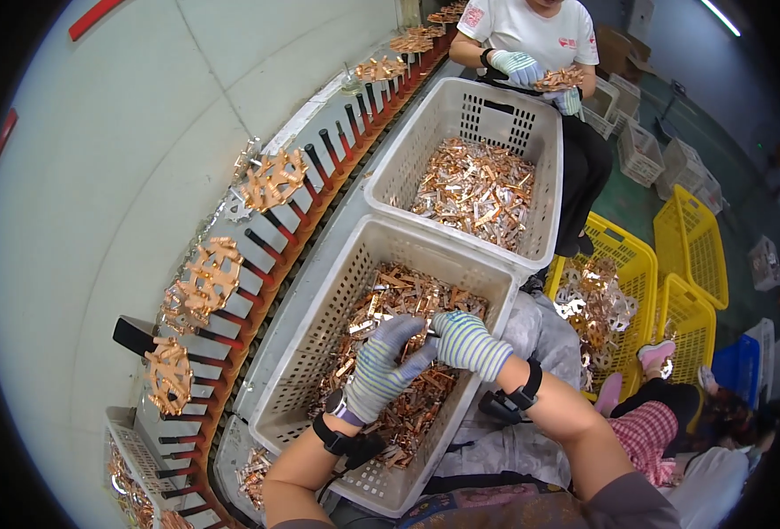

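picking is seemingly happening: striped-gloved left hand (381,366) and right hand (471,342) are curling close together above copper-coloured metal strips (412,286), grasp unclear; next move is probably needing precision.

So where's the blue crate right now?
In the head view, the blue crate is toward the right edge, well right of the person's right hand, between a yellow basket and a pale crate.

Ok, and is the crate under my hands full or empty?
Partly full: coppery metal pieces lie inside the crate, and its perforated side shows above them.
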Demonstrator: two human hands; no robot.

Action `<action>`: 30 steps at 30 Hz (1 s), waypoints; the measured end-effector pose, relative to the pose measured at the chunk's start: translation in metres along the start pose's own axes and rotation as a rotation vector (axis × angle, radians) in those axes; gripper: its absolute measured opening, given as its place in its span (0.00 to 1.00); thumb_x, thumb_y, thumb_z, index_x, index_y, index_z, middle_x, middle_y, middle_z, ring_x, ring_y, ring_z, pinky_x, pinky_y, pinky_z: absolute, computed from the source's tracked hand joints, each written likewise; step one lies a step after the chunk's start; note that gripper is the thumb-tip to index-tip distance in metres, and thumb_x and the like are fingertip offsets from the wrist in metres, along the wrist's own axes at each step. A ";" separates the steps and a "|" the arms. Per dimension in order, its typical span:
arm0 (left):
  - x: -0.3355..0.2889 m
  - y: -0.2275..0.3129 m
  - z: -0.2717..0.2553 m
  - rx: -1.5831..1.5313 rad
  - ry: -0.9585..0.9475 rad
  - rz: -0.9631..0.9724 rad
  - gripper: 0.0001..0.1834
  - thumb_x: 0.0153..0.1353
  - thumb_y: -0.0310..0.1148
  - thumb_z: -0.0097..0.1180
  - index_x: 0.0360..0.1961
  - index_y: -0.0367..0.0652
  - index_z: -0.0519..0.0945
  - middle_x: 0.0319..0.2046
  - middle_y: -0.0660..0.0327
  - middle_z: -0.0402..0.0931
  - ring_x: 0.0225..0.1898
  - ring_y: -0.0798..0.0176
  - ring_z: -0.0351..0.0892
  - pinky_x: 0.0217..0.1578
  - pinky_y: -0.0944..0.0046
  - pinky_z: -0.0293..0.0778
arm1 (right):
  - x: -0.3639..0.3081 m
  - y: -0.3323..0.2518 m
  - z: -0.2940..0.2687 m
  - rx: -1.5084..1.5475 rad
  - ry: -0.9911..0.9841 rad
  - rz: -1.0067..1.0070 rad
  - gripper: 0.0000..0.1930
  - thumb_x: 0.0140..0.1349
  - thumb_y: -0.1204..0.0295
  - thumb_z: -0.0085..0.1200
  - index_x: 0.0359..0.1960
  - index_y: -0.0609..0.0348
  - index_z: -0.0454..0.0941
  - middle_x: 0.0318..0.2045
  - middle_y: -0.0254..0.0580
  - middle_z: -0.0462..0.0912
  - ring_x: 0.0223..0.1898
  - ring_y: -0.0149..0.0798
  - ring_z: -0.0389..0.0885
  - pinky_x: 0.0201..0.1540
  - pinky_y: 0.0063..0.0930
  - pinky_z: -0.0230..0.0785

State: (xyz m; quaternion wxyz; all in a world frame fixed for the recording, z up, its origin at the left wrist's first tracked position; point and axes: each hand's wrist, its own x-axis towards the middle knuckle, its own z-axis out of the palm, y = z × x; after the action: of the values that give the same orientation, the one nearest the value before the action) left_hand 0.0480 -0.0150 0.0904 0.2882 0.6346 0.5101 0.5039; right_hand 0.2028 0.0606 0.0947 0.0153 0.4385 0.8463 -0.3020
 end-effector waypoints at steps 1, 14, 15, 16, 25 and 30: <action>0.004 0.003 -0.004 0.194 -0.054 0.192 0.28 0.46 0.39 0.68 0.47 0.39 0.75 0.38 0.53 0.75 0.40 0.52 0.74 0.44 0.58 0.70 | 0.005 0.010 0.004 0.133 -0.028 -0.094 0.15 0.52 0.65 0.55 0.39 0.59 0.78 0.30 0.53 0.81 0.34 0.52 0.81 0.38 0.39 0.73; 0.003 0.015 0.015 -0.351 -0.057 -0.339 0.37 0.53 0.48 0.63 0.57 0.34 0.68 0.18 0.65 0.74 0.18 0.65 0.75 0.20 0.69 0.70 | -0.005 0.008 -0.008 0.109 -0.251 -0.232 0.15 0.54 0.64 0.55 0.34 0.65 0.79 0.27 0.55 0.80 0.31 0.52 0.80 0.36 0.40 0.72; 0.003 0.021 0.016 -0.451 -0.004 -0.369 0.32 0.58 0.47 0.59 0.56 0.33 0.69 0.16 0.70 0.71 0.16 0.71 0.70 0.20 0.72 0.69 | -0.006 0.006 -0.006 0.120 -0.236 -0.248 0.15 0.54 0.64 0.55 0.35 0.65 0.79 0.27 0.55 0.80 0.31 0.52 0.80 0.36 0.40 0.72; 0.005 0.025 0.009 -0.450 -0.005 -0.371 0.32 0.58 0.47 0.59 0.56 0.33 0.69 0.16 0.70 0.71 0.16 0.71 0.70 0.20 0.72 0.69 | -0.007 0.006 -0.005 0.132 -0.222 -0.264 0.15 0.54 0.64 0.55 0.36 0.65 0.79 0.26 0.55 0.80 0.31 0.52 0.80 0.36 0.39 0.72; 0.012 0.014 -0.006 -0.063 -0.051 0.105 0.27 0.59 0.43 0.58 0.56 0.38 0.70 0.25 0.64 0.74 0.29 0.68 0.72 0.32 0.66 0.70 | -0.008 0.004 -0.018 0.598 -0.286 -0.036 0.17 0.57 0.63 0.54 0.42 0.61 0.76 0.28 0.47 0.81 0.27 0.42 0.79 0.32 0.34 0.72; -0.005 0.017 0.005 -0.378 -0.142 -0.307 0.34 0.55 0.49 0.62 0.56 0.35 0.69 0.20 0.67 0.69 0.21 0.71 0.68 0.24 0.69 0.66 | 0.002 0.009 -0.001 0.376 -0.381 -0.098 0.19 0.56 0.66 0.53 0.50 0.58 0.74 0.34 0.49 0.82 0.34 0.44 0.80 0.40 0.36 0.73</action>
State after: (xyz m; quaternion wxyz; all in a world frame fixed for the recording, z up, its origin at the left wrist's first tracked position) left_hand 0.0586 -0.0239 0.1021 0.5099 0.5183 0.4758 0.4950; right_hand 0.2090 0.0666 0.0904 0.0779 0.3272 0.7774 -0.5315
